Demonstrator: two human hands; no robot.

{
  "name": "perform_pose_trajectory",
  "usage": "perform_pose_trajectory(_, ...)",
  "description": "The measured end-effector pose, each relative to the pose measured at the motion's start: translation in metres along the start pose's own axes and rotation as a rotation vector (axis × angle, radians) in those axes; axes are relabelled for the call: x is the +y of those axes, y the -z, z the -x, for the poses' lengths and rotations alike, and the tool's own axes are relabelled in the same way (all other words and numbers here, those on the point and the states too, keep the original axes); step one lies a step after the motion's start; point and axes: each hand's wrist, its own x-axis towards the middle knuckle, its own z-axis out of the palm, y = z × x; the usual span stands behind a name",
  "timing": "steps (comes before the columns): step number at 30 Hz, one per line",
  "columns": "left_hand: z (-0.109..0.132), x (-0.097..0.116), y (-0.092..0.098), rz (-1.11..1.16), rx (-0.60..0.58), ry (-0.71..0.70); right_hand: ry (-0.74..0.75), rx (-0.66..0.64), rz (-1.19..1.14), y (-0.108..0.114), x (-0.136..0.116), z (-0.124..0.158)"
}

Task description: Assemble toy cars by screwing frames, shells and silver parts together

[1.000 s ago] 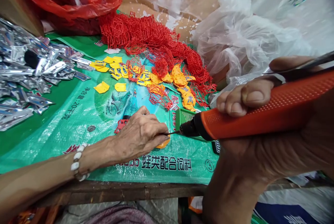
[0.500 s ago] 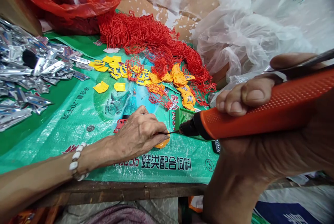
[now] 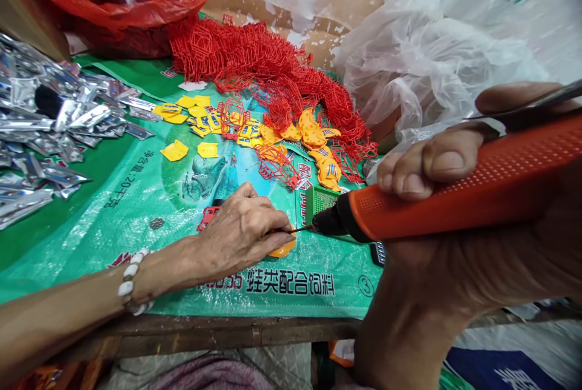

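Note:
My right hand (image 3: 436, 178) is wrapped round an orange electric screwdriver (image 3: 454, 181) with a black nose and a thin metal bit pointing left. The bit's tip ends at the fingers of my left hand (image 3: 248, 223), which are closed and pressed down on a yellow-orange plastic part (image 3: 284, 247). Most of that part is hidden beneath the fingers. A red plastic piece (image 3: 208, 218) pokes out on the far side of the left hand. Just behind the bit stands a small green perforated basket (image 3: 321, 199), partly covered by the screwdriver's nose.
A green printed woven sack (image 3: 113, 208) covers the table. Silver strips (image 3: 50, 129) are heaped at left. Red plastic frames (image 3: 254, 59) lie in a long pile behind yellow pieces (image 3: 207, 120) and orange pieces (image 3: 321, 147). A red bag (image 3: 122, 8) and clear plastic (image 3: 436, 68) stand at the back.
The view has shifted very slightly. Both hands, the screwdriver and the part beneath the left fingers keep nearly the same positions.

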Motion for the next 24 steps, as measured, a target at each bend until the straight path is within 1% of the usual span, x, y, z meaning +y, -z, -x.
perform_pose_trajectory(7, 0.000, 0.000, -0.002, 0.015, 0.008, 0.011, -0.004, 0.034, -0.001, -0.005, 0.000, 0.001)
perform_pose_trajectory(10, -0.001, -0.001, -0.003, 0.032, 0.017, 0.010, 0.037, 0.037, -0.016, -0.003, 0.001, -0.001)
perform_pose_trajectory(14, 0.000, -0.002, -0.004, 0.011, 0.023, -0.013, 0.098, -0.003, -0.026, 0.003, 0.005, -0.004)
perform_pose_trajectory(16, 0.000, -0.003, -0.004, -0.008, 0.019, -0.017, 0.090, 0.004, -0.006, 0.006, 0.005, -0.003)
perform_pose_trajectory(19, 0.001, -0.004, -0.004, -0.011, -0.010, -0.007, -0.002, 0.027, 0.040, 0.007, 0.003, 0.003)
perform_pose_trajectory(21, 0.001, -0.005, -0.004, -0.011, -0.035, -0.010, -0.052, 0.020, 0.085, 0.008, 0.002, 0.008)
perform_pose_trajectory(23, 0.000, -0.005, -0.003, -0.024, -0.068, -0.028, -0.066, 0.016, 0.123, 0.010, 0.004, 0.011)
perform_pose_trajectory(24, 0.000, -0.005, -0.003, -0.033, -0.083, -0.037, -0.045, 0.008, 0.127, 0.012, 0.006, 0.011)
